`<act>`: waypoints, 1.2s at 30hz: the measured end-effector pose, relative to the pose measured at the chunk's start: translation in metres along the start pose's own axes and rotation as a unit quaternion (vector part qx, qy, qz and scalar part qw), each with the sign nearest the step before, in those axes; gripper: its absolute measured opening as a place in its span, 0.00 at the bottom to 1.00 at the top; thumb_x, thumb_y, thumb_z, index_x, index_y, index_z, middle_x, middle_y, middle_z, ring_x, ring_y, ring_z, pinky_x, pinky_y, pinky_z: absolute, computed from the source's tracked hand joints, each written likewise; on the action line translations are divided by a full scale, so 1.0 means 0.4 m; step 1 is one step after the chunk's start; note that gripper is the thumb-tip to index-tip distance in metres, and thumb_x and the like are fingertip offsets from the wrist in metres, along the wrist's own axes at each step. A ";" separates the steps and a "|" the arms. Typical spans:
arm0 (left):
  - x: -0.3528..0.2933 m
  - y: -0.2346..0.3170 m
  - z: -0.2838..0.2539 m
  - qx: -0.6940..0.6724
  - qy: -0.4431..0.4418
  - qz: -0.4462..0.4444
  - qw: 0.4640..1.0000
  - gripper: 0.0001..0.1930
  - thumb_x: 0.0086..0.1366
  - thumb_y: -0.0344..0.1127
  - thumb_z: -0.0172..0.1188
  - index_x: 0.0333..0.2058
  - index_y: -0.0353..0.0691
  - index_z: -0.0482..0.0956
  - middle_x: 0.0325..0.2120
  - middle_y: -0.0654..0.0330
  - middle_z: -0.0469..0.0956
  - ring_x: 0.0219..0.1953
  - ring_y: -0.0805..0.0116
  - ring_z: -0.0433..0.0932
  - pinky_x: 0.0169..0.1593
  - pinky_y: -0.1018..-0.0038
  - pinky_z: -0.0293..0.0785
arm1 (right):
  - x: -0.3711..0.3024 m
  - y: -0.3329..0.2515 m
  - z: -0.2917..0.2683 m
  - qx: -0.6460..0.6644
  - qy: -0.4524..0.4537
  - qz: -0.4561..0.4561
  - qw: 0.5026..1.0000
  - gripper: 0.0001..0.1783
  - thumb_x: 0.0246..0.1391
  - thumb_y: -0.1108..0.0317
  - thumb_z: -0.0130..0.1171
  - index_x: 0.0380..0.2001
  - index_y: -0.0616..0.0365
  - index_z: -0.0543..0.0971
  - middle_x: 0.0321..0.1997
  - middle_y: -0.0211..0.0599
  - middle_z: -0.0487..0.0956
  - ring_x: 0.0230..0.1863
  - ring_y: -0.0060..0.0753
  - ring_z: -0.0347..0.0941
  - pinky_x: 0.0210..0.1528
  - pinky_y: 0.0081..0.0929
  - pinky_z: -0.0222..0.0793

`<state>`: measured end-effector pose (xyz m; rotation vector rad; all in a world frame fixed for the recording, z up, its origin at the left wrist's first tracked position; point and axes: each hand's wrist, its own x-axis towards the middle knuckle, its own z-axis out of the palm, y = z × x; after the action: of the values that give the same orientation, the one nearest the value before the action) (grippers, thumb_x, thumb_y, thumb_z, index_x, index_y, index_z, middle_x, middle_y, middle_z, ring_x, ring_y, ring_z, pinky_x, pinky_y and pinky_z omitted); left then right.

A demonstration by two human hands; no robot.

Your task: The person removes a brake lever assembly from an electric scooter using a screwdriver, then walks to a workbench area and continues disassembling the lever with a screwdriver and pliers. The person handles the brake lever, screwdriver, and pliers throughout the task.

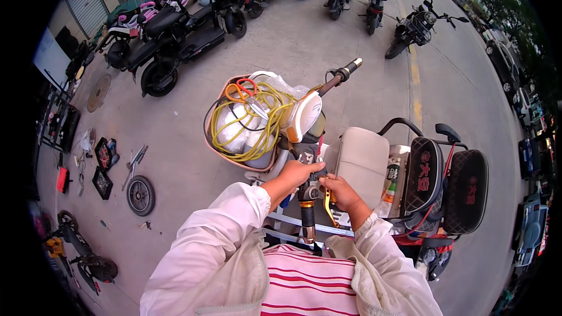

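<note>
The left hand (291,177) is closed around the handlebar (307,195) beyond its black grip (308,216); the right hand (343,193), fingers curled, grips the golden lever (329,206) near its base, though the exact contact looks partly hidden. The handlebar stands before the person's striped top (309,281), near a basket (218,153) holding yellow cord (273,98) and scissors (257,108).

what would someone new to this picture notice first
Probably the yellow cord heaped in the basket left of centre, with orange-handled scissors lying on top. Just below and right, the left hand and right hand are close together at the handlebar, by a gold lever. A loose wheel lies on the ground at left.
</note>
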<state>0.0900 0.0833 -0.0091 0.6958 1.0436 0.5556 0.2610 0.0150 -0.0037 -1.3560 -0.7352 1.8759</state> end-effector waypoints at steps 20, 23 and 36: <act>-0.251 -0.034 -0.216 -0.303 0.133 0.032 0.943 0.11 0.70 0.38 0.53 0.34 0.35 0.73 0.24 0.58 0.72 0.24 0.68 0.71 0.31 0.74 0.68 | -0.174 0.102 -0.081 0.023 0.183 0.020 0.983 0.24 0.63 0.49 0.51 0.46 0.58 0.80 0.33 0.23 0.77 0.26 0.14 0.58 0.25 0.14 0.58; -0.297 0.095 -0.192 -0.359 0.085 0.087 0.925 0.12 0.71 0.40 0.52 0.41 0.36 0.75 0.26 0.60 0.74 0.20 0.69 0.70 0.27 0.72 0.68 | -0.204 0.130 -0.066 0.026 0.188 0.032 0.981 0.23 0.64 0.49 0.50 0.46 0.58 0.80 0.33 0.24 0.76 0.26 0.15 0.58 0.24 0.14 0.57; -0.185 -0.036 -0.064 0.449 0.115 0.368 0.806 0.15 0.63 0.39 0.61 0.44 0.39 0.71 0.32 0.49 0.78 0.35 0.42 0.76 0.37 0.55 0.71 | -0.283 0.148 -0.003 0.034 0.225 0.034 0.973 0.21 0.65 0.51 0.49 0.42 0.57 0.81 0.33 0.24 0.76 0.23 0.14 0.57 0.22 0.14 0.52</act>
<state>0.0381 0.0280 0.0149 1.9728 1.2408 0.8152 0.2733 -0.1111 0.0133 -1.6974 -0.3924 1.5421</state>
